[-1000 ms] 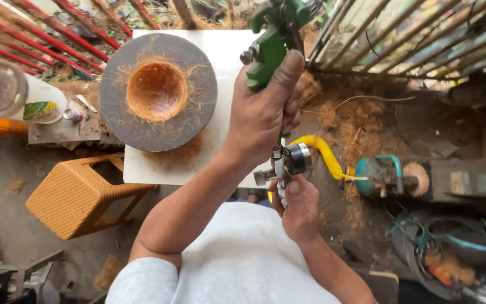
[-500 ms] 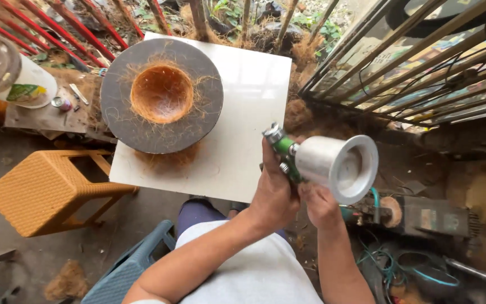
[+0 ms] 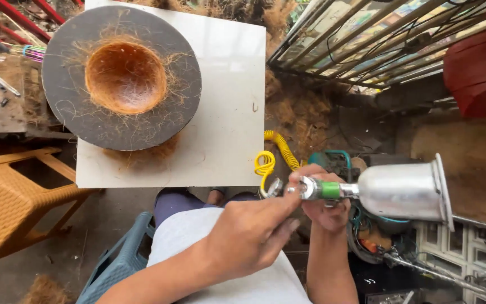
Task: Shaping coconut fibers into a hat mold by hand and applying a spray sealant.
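Note:
My right hand (image 3: 323, 209) grips the body of a spray gun (image 3: 333, 190) with a green collar. Its shiny metal cup (image 3: 403, 191) lies sideways and points right. My left hand (image 3: 251, 236) comes in from the lower left, and its thumb and fingers pinch the small metal fitting at the gun's left end. A yellow coiled hose (image 3: 266, 162) runs down towards the gun. Ahead of me, a dark round mould (image 3: 63, 84) with an orange bowl of coconut fibre (image 3: 125, 76) in its middle rests on a white board (image 3: 229, 112).
An orange plastic stool (image 3: 12, 202) stands at the left, and a blue one (image 3: 122, 259) is under my knees. A metal grille (image 3: 367, 39) and a red object (image 3: 482, 67) are at the upper right. Fibre heaps, cables and machine parts (image 3: 378, 242) crowd the floor on the right.
The spray gun came down from over the board to in front of my body and tipped sideways, cup to the right. Both hands followed it, and the view shifted right.

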